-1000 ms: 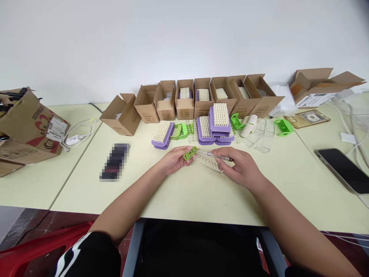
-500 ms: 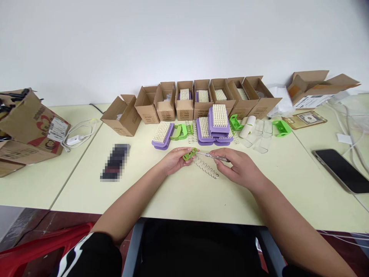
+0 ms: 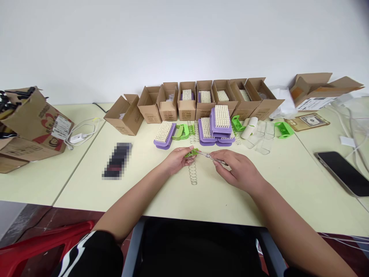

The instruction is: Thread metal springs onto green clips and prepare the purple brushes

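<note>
Between the fingers of my left hand point(image 3: 178, 160) is a small green plastic part point(image 3: 191, 153). A coiled metal spring point(image 3: 193, 173) hangs down from that part toward the tabletop. My right hand point(image 3: 234, 168) is closed around a screwdriver point(image 3: 216, 159), its thin shaft pointing left with the tip at the green part. Just how the tip meets the part is too small to tell. Beyond my hands lie purple brush heads with cream bristles point(image 3: 206, 129), some of them stacked, and a green plastic bracket point(image 3: 181, 132) with more springs point(image 3: 196, 131) beside it.
Several open cardboard boxes point(image 3: 187, 110) line the wall, some with brush heads inside. Clear plastic pieces point(image 3: 264, 134), a white cylindrical part point(image 3: 250, 127) and a green part point(image 3: 284, 130) lie right of centre. A phone point(image 3: 344, 171) rests at far right, a cable point(image 3: 83, 135) at left.
The spring has swung from slanting rightward to hanging nearly straight down below the green part. The green part has turned slightly in my left hand; the screwdriver stays at it.
</note>
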The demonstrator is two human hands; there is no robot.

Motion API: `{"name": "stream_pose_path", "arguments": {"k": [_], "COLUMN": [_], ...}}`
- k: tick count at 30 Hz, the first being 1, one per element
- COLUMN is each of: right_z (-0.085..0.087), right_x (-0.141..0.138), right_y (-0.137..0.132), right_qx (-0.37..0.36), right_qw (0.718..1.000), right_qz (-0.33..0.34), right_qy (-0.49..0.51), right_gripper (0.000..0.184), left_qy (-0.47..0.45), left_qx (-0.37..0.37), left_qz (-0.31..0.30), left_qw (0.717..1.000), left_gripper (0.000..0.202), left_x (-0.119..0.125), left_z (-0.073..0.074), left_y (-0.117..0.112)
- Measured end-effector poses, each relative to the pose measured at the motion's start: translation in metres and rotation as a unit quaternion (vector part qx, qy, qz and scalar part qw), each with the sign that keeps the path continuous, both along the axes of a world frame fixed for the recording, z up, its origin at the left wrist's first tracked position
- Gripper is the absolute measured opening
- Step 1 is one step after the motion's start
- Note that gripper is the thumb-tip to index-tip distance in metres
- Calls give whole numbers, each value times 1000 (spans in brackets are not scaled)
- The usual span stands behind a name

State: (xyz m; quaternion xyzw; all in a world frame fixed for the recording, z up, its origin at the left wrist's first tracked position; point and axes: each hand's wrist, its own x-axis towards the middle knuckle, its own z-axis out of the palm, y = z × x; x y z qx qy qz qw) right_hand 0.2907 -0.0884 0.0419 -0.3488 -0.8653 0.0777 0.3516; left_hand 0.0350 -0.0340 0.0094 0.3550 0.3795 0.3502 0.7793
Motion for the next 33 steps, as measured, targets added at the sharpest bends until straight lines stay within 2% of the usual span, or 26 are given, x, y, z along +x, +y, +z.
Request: {"name": "stream_pose_path", "arguments": {"k": [17, 24, 33], "right_z": [0, -6, -9], "right_x": [0, -1, -6], "right_y": [-1, -2, -2], "right_qx": [-15, -63, -66], "right_qw": [1000, 994, 994], "right_qz": [-25, -88, -83], "right_qy": [-6, 29, 33], "right_gripper": [24, 18, 18], "left_qy": [-5, -2, -7], "left_qx": [-12, -19, -5], "left_qz": [16, 27, 14], "left_qw": [1000, 999, 1000], "left_gripper": [51, 49, 52], "left_x": [2, 3, 1], "left_z": [-1, 0, -4], "left_y": [2, 2, 4]}}
